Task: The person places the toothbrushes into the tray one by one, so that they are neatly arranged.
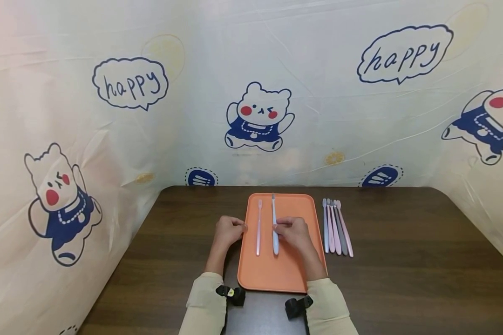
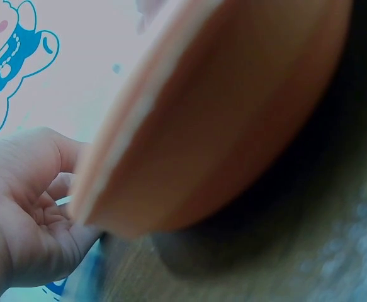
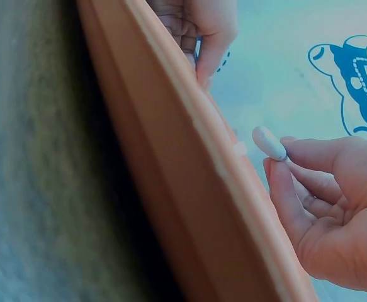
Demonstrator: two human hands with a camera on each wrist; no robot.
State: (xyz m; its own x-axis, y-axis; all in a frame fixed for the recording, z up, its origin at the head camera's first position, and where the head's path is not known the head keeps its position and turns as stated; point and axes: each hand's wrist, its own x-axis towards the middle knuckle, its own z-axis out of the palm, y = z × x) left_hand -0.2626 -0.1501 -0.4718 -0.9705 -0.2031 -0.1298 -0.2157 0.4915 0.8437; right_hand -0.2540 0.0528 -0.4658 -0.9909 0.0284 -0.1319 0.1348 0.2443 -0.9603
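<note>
Currently left hand [image 1: 228, 231] pinching tray [image 1: 272, 277] edge; right hand [image 1: 295, 233], blue toothbrush [image 1: 275, 245]; pink toothbrush [image 1: 258, 235] between hands, toothbrush row [image 1: 336, 233] beside tray.

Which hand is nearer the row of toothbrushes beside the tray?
Right. The right hand pinches a light-blue toothbrush over the tray, left of the row of toothbrushes; the left hand is farther left, at the tray's left edge.

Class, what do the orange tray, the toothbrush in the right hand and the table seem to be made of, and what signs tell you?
Orange tray: probably moulded plastic, satin finish; even colour, smooth raised rim.
Toothbrush in the right hand: handle likely hard plastic; its rounded end looks smooth.
Table: wood or wood-look laminate, low sheen; brown streaked grain fits either.
</note>
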